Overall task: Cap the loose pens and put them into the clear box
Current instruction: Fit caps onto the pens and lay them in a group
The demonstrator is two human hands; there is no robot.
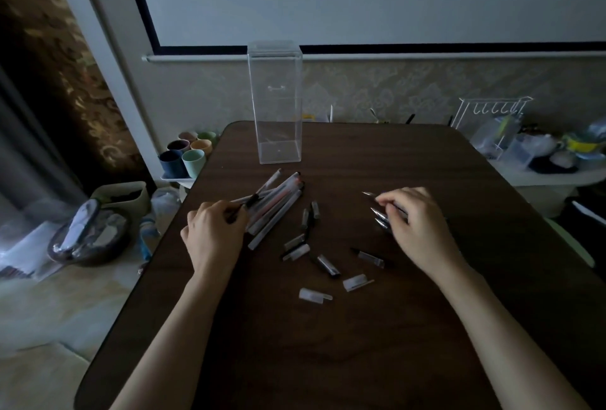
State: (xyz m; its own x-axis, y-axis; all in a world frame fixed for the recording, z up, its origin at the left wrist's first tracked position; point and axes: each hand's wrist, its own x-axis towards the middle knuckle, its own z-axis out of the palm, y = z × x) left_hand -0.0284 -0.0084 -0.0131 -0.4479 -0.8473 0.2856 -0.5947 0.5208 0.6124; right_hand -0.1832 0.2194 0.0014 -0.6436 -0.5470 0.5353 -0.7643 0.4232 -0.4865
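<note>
Pens (275,209) lie heaped near the clear box (275,104), long axes slanting toward it, caps (296,252) farther out; left hand (213,232) pinches one, right hand (416,222) clutches several.

Clear box (278,108) is stood upright at the far part of the table (328,360), left of centre. Pen pile (277,208) is laid just before it. Loose caps (296,252) are scattered right of and before the pile, between the hands. One pen (246,204) at the pile's left is pinched by the left hand (213,232). Pen bunch (377,214) is gripped under the right hand (416,226).
</note>
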